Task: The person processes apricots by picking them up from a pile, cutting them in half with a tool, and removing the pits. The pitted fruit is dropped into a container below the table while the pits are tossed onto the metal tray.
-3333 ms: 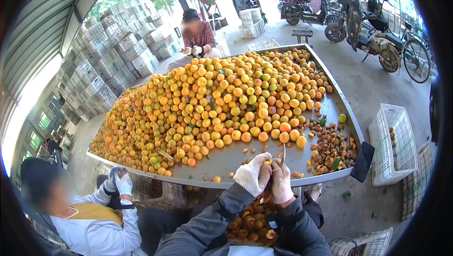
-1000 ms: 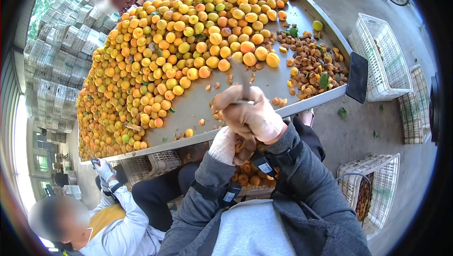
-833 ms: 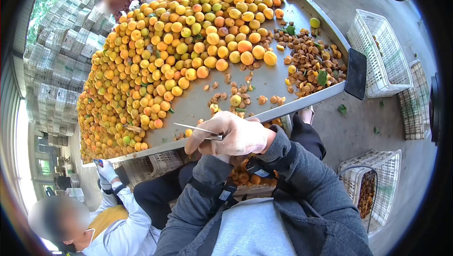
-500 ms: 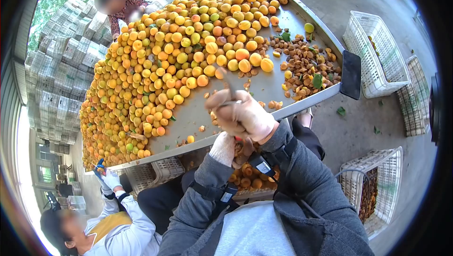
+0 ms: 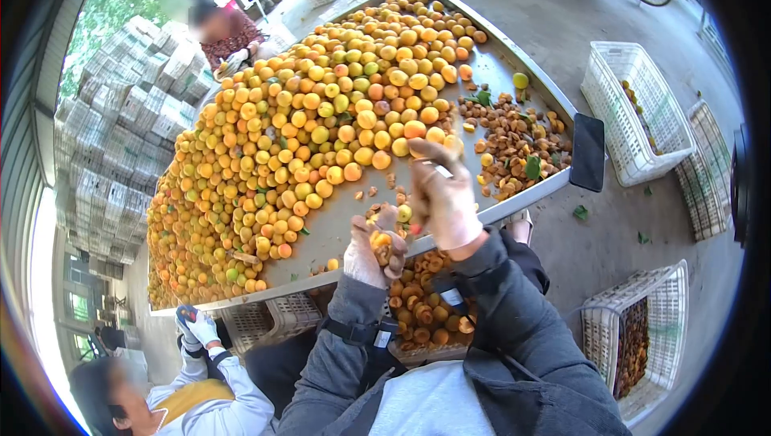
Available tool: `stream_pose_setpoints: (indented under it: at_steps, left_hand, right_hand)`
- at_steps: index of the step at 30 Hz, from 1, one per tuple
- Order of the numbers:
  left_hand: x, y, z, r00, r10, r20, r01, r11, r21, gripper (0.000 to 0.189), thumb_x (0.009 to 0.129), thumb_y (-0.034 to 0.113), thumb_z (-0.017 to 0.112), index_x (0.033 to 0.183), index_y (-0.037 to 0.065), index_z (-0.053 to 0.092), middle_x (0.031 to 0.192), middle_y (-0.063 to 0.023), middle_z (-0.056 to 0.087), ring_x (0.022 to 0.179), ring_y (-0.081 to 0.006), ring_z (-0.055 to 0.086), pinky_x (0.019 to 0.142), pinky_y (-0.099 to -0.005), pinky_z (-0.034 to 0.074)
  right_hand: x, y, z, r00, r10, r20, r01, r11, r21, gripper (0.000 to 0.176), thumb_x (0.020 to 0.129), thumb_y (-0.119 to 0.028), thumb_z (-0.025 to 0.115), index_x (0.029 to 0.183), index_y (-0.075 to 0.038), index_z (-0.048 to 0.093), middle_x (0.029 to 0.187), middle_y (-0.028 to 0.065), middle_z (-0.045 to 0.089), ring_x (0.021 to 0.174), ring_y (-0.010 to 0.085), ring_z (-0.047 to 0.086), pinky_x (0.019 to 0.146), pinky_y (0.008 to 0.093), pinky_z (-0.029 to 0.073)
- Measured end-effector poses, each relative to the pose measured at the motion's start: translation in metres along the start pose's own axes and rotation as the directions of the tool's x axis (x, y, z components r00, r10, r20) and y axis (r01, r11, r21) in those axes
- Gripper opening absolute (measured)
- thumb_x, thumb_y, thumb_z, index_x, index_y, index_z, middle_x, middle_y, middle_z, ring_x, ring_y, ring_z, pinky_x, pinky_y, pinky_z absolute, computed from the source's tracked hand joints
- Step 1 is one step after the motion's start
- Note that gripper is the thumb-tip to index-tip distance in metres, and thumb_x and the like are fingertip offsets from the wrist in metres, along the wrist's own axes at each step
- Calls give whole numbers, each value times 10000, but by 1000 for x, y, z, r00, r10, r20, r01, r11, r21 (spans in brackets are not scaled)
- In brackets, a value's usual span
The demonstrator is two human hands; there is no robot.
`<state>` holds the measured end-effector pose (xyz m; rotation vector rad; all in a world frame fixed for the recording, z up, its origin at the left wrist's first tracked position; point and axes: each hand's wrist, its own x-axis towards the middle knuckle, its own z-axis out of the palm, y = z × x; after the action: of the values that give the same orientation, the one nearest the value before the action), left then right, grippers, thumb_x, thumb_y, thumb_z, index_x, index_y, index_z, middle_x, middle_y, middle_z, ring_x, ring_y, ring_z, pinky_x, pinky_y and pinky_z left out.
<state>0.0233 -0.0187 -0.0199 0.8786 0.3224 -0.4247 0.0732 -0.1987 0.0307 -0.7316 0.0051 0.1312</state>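
My left hand, in a soiled glove, is curled palm up around a piece of apricot with orange flesh. To its right, my gloved right hand is closed on a small knife, whose blade looks blurred and whose red end shows under the fist. Both hands are above the table's near edge. Beyond them lies a large heap of whole apricots. Below, a crate holds halved apricots.
Brown pits are piled at the metal table's right corner, beside a phone on its rim. White crates stand on the floor at right. One co-worker sits at left, another across the table.
My hands, close together before, have separated. The left has turned so the apricot piece shows; the right has moved rightward with the knife. The view has shifted slightly.
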Motion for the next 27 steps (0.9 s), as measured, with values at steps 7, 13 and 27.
stream_pose_setpoints:
  at_steps: [7,13,27]
  left_hand:
    - [-3,9,27,792,608,-45,-520,713,470,853,907,705,319,1404,14,367,791,-102,632,754,-206,608,736,-346,514]
    - [10,-4,29,530,768,360,-764,249,595,693,955,445,538,1388,-70,369,908,-97,642,939,-183,596,947,-349,443]
    - [-12,22,42,534,681,500,-757,122,642,687,867,421,670,1331,-42,463,980,-121,628,918,-222,610,851,-343,494]
  right_hand:
    - [-28,39,8,962,257,-93,-274,907,-321,279,876,-149,674,1077,0,551,713,3,574,511,46,486,438,206,388]
    - [-24,65,-1,950,252,186,-207,950,-232,372,922,-261,612,1243,-102,514,724,-37,539,499,33,454,431,189,358]
    - [-32,36,-4,847,374,378,-302,924,-236,327,947,-384,502,1055,-76,525,584,7,511,393,100,458,361,219,363]
